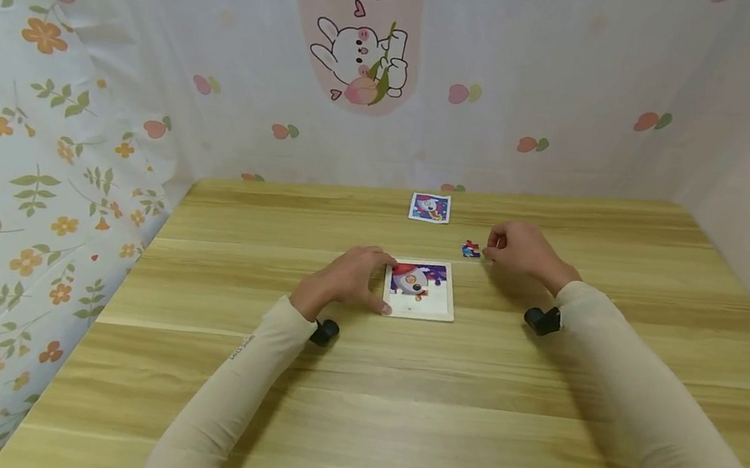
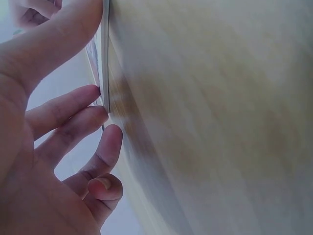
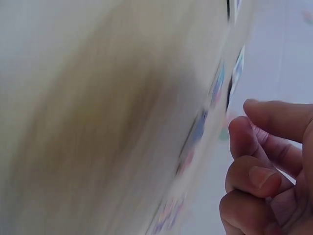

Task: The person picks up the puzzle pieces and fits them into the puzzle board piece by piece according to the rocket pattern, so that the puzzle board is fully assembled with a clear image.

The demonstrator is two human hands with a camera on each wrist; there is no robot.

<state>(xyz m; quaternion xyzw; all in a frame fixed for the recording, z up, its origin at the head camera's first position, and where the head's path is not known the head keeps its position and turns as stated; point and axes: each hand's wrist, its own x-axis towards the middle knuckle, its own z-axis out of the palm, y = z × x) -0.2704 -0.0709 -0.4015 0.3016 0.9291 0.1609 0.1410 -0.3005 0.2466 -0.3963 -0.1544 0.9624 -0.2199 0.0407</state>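
A small jigsaw tray (image 1: 437, 304) with a pale rim lies on the table, its upper part filled with pieces of a cartoon picture. My left hand (image 1: 351, 274) holds it by the left side, with the thumb near its lower corner and fingers near its upper one. In the left wrist view, fingertips (image 2: 100, 110) meet the tray's thin edge. Right of the tray's top is a cluster of colourful jigsaw pieces (image 1: 471, 250). My right hand (image 1: 522, 249) hovers just beside them. Its fingers are loosely bent, and nothing shows between thumb and index finger in the right wrist view.
A picture card (image 1: 431, 207) with a similar cartoon lies near the table's back edge. Behind the wooden table (image 1: 393, 418) hangs a printed curtain (image 1: 511, 62), and a flowered one (image 1: 28, 220) is at the left. Dark wrist cameras (image 1: 541, 320) sit under both wrists.
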